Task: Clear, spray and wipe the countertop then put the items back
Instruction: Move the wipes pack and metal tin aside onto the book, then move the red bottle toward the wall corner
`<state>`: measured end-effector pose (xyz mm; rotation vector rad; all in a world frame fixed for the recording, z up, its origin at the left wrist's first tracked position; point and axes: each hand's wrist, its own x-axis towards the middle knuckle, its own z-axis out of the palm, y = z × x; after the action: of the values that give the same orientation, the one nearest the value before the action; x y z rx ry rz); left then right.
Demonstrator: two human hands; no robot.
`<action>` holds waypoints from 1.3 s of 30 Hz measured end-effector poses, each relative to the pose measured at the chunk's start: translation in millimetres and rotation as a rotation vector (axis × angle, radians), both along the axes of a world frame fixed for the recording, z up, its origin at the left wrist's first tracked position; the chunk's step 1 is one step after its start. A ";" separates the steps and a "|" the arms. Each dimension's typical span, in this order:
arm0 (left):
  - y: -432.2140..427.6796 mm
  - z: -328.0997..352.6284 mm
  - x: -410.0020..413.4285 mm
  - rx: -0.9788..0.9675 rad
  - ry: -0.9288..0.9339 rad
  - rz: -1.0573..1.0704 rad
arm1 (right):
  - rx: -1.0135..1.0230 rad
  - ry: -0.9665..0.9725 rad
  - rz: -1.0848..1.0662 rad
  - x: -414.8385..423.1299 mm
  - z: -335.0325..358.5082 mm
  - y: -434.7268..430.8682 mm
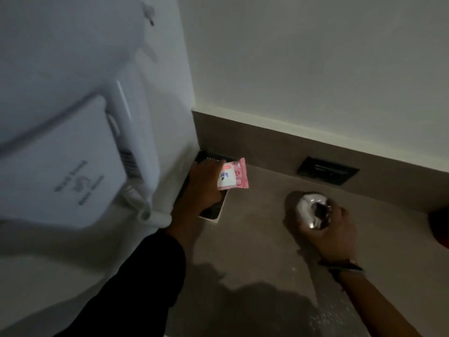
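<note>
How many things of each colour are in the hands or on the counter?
Pink: 1, the packet in the left hand.
White: 2, the roll under the right hand, the tray.
Red: 1, a thing cut off at the edge.
Total: 4

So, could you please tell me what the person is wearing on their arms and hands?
The left arm has a long black sleeve reaching nearly to the wrist. The right forearm is bare of any sleeve and carries a dark band or bracelet at the wrist. Both the left hand and the right hand are ungloved; rings cannot be made out in this dim light.
</note>
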<state>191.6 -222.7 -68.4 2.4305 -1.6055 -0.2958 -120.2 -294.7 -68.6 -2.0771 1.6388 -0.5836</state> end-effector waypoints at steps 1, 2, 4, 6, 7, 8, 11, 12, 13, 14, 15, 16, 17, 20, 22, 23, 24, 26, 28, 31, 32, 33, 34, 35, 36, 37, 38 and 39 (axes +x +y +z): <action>-6.2 0.3 10.3 0.020 -0.010 -0.026 | 0.007 -0.058 0.084 14.6 0.9 14.8; -12.5 -0.3 18.0 0.042 -0.011 -0.033 | 0.032 -0.104 0.161 31.4 1.3 29.0; -24.0 -4.3 22.8 0.097 -0.012 -0.029 | 0.067 -0.165 0.294 65.4 -1.4 53.9; -28.9 -12.7 20.8 0.126 -0.017 -0.030 | 0.078 -0.151 0.390 95.7 -9.7 71.5; -28.4 -16.7 20.4 0.125 -0.015 -0.016 | 0.085 -0.124 0.418 109.1 -13.9 78.0; -26.2 -18.5 20.2 0.119 -0.009 0.008 | 0.090 -0.097 0.432 120.1 -18.6 82.6; -10.3 -10.1 16.6 -0.001 0.071 0.119 | 0.111 -0.052 0.420 141.5 -28.5 88.9; -3.8 -4.9 12.0 -0.107 0.149 0.178 | 0.124 -0.059 0.413 147.8 -29.0 89.4; 2.3 0.8 4.0 -0.230 0.249 0.257 | 0.135 -0.072 0.411 154.8 -28.3 89.2; 7.7 5.9 -7.1 -0.341 0.342 0.343 | 0.137 -0.081 0.419 162.4 -27.3 88.1; 13.6 10.1 -20.5 -0.425 0.389 0.402 | 0.126 -0.090 0.440 170.2 -25.7 87.1; 19.4 12.4 -35.1 -0.479 0.378 0.415 | 0.116 -0.087 0.472 178.1 -24.1 86.0; 25.2 12.9 -49.7 -0.511 0.344 0.391 | 0.129 -0.107 0.487 184.0 -21.6 85.1; 32.8 15.4 -82.4 -0.566 0.324 0.298 | 0.124 -0.211 0.517 182.0 -12.4 83.3; 34.3 18.0 -91.7 -0.606 0.334 0.290 | 0.065 -0.235 0.519 173.0 -4.1 81.7; 36.3 19.2 -95.4 -0.638 0.337 0.304 | 0.055 -0.279 0.504 165.9 -0.2 80.6; 39.8 19.9 -100.3 -0.660 0.336 0.301 | 0.006 -0.285 0.494 156.0 1.6 78.7; 52.7 15.0 -113.0 -0.651 0.304 0.213 | -0.115 -0.197 0.450 123.1 1.4 67.5; 72.4 -1.8 -127.9 -0.580 0.237 0.071 | -0.201 -0.127 0.316 67.9 -3.0 49.8; 104.1 -34.1 -138.4 -0.400 0.199 -0.049 | -0.268 -0.066 -0.072 -40.2 -4.7 13.0; 113.0 -46.0 -139.0 -0.349 0.159 -0.099 | -0.205 -0.078 -0.248 -75.5 -1.3 -1.4; 120.5 -58.0 -138.0 -0.306 0.103 -0.157 | -0.131 -0.099 -0.429 -106.2 2.5 -16.1; 127.0 -69.2 -136.2 -0.275 0.053 -0.212 | -0.071 -0.108 -0.597 -133.8 6.7 -29.7; 131.2 -78.8 -134.6 -0.254 0.030 -0.247 | -0.033 -0.101 -0.739 -158.0 12.0 -42.4; 134.3 -85.5 -130.8 -0.238 0.029 -0.251 | -0.009 -0.093 -0.835 -173.7 17.6 -53.9; 134.7 -90.8 -129.9 -0.229 0.035 -0.244 | 0.014 -0.103 -0.890 -187.5 22.1 -65.0; 134.4 -94.7 -128.9 -0.226 0.035 -0.233 | 0.037 -0.136 -0.918 -197.1 24.3 -76.3; 134.4 -96.6 -127.7 -0.227 0.029 -0.221 | 0.055 -0.190 -0.932 -203.0 23.7 -88.0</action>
<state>63.9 -88.3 -165.0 2.0782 -1.7907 -0.1713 -323.2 -382.7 -44.9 -1.0669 2.4070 -0.9547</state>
